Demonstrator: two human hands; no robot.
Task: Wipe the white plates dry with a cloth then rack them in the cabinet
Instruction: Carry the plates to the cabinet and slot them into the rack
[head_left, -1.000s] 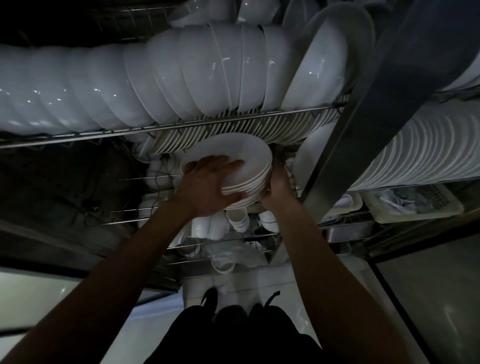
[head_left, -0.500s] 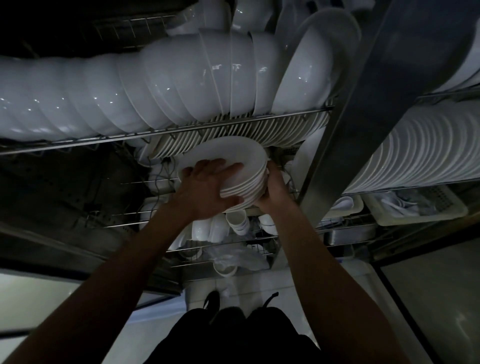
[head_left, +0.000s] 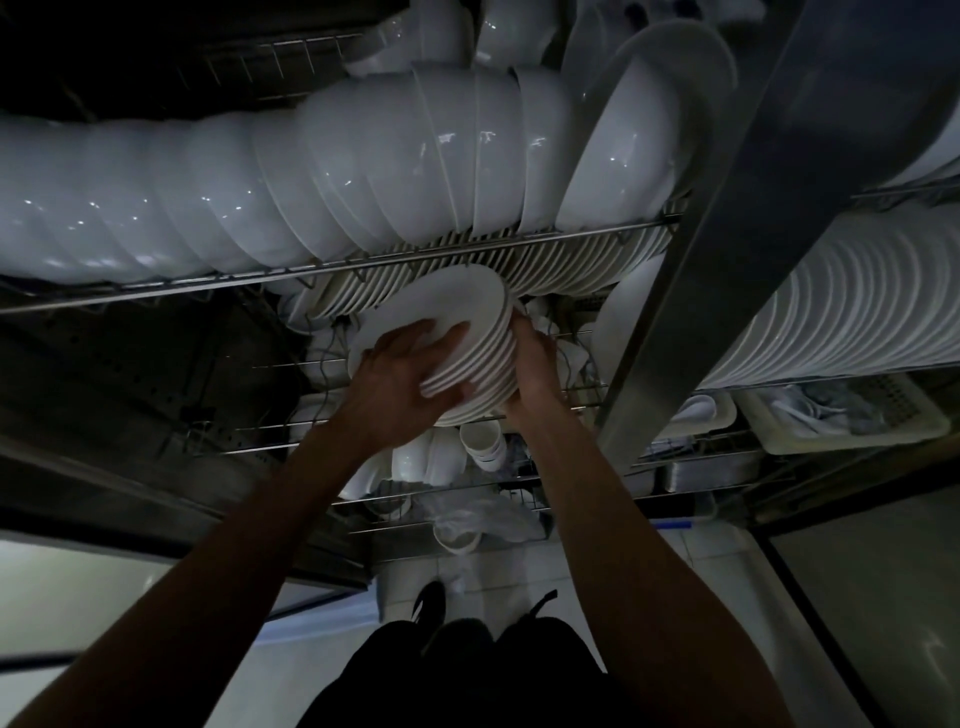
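The scene is dim and much of the cabinet's left side (head_left: 130, 374) is lost in shadow. Only the back of the right hand (head_left: 535, 364) shows; its fingers go behind the stack of white plates (head_left: 467, 332) and are hidden, so how they lie on the far face cannot be told, though the hand presses against the stack's right edge. The left hand (head_left: 405, 379) lies on the near face, fingers spread over the top plate and thumb curled round the lower rims, gripping the stack. The stack is tilted on edge, held in the air just under the wire shelf (head_left: 363, 262) that carries a long row of white bowls (head_left: 260, 192), its upper rim close to the row of racked plates (head_left: 545, 270) behind it. Lower shelves hold cups (head_left: 483, 441), hard to make out. Since half a second ago the stack has turned more upright, showing more rims along its edge, and sits slightly closer to the racked row
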